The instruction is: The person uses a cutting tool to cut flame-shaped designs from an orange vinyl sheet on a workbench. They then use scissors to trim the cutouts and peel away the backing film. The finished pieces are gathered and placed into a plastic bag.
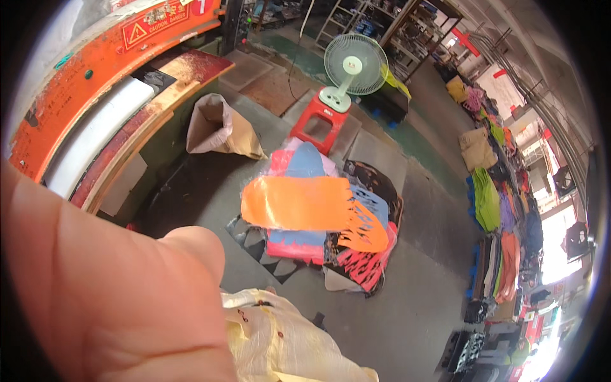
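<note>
A bare hand, which I take by its side to be my left hand [133, 299], looms very close at the lower left. Its thumb side points right, while the other fingers run out of the picture or are hidden. I see nothing held in it. Beside it, at the lower edge, lies a crinkled pale-yellow covering [293, 344] with small brown marks; whether it is a sleeve or a loose wrap I cannot make out. My right hand does not show. Ahead on the floor is a heap of cut sheets, topped by an orange sheet [296, 204] with slit cut-outs.
An orange machine [121, 70] with a wooden-edged bed [146, 130] fills the left. An open brown paper bag [235, 130] lies beside it. Farther back, a fan [353, 67] stands on a red stool [315, 121]. Stacks of coloured material [487, 197] line the right.
</note>
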Tool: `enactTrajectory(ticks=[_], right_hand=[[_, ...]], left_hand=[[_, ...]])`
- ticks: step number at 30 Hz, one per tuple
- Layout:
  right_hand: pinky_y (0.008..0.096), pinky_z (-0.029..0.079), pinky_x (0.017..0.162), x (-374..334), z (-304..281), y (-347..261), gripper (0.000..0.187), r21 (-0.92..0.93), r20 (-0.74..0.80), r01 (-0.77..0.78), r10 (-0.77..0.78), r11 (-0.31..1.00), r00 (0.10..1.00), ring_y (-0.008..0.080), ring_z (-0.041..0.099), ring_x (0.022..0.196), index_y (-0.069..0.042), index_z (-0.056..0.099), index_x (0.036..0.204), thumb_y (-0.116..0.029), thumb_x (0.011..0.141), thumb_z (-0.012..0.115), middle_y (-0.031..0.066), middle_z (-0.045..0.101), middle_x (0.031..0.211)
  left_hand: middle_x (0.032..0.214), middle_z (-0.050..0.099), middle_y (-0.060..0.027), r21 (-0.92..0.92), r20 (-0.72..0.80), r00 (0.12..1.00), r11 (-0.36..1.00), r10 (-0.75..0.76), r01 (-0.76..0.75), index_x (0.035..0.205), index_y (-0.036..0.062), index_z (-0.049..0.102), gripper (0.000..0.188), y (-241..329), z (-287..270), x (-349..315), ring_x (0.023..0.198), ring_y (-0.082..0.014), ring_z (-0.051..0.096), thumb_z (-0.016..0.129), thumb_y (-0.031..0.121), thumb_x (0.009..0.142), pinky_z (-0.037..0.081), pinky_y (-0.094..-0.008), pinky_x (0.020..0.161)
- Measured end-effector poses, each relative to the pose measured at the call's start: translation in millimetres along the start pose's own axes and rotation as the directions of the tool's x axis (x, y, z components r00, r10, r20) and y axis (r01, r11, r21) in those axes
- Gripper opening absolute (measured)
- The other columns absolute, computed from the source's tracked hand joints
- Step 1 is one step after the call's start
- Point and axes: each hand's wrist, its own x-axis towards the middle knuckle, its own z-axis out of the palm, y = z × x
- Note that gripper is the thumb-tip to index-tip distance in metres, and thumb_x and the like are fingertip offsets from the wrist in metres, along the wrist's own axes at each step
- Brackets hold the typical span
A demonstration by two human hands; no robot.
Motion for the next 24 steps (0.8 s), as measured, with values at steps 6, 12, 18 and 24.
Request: enactTrajectory(ticks=[6,12,18,24], right_hand=[[0.0418,0.033,0.094,13,24,29,0.062,0.066,-0.064,0.161,-0.157,0.985,0.985,0.0305,0.034,0.119,-0.021,0.027,0.133,-0.063,0.087,0.025,0.015,0.026,0.134],[0.0403,0.034,0.084,5,18,33,0.05,0.111,-0.082,0.227,-0.219,0.968,0.972,0.0277,0.038,0.105,-0.019,0.035,0.121,-0.056,0.087,0.03,0.0132,0.033,0.12],[0.0389,0.036,0.075,15,9,54,0.038,0.22,-0.111,0.268,-0.249,0.938,0.962,0.025,0.042,0.091,-0.018,0.042,0.108,-0.049,0.088,0.034,0.0115,0.04,0.106],[0.0374,0.037,0.066,29,-15,102,0.029,0.39,-0.167,0.297,-0.25,0.872,0.954,0.0223,0.046,0.078,-0.016,0.049,0.096,-0.042,0.088,0.039,0.0098,0.046,0.091]], left_hand=[[0.082,0.05,-0.0073,0.074,0.052,0.998,0.997,0.018,-0.022,0.093,0.0033,0.055,0.014,6,1,-9,0.07,-0.0172,0.046,0.058,0.015,0.086,0.037,-0.0297,0.063],[0.082,0.05,-0.008,0.196,0.144,0.989,0.978,0.043,-0.071,0.095,0.0027,0.055,0.014,-7,10,-7,0.07,-0.017,0.046,0.058,0.014,0.086,0.038,-0.0296,0.063],[0.083,0.05,-0.0086,0.619,0.182,0.97,0.785,-0.16,0.013,0.096,0.002,0.056,0.015,-35,-10,-63,0.07,-0.0169,0.047,0.059,0.013,0.086,0.039,-0.0295,0.063],[0.099,0.064,-0.0134,0.917,-0.109,0.09,-0.065,-0.99,0.393,0.104,-0.0004,0.062,0.02,-25,-129,-332,0.087,-0.0204,0.061,0.056,0.007,0.086,0.048,-0.0298,0.076]])
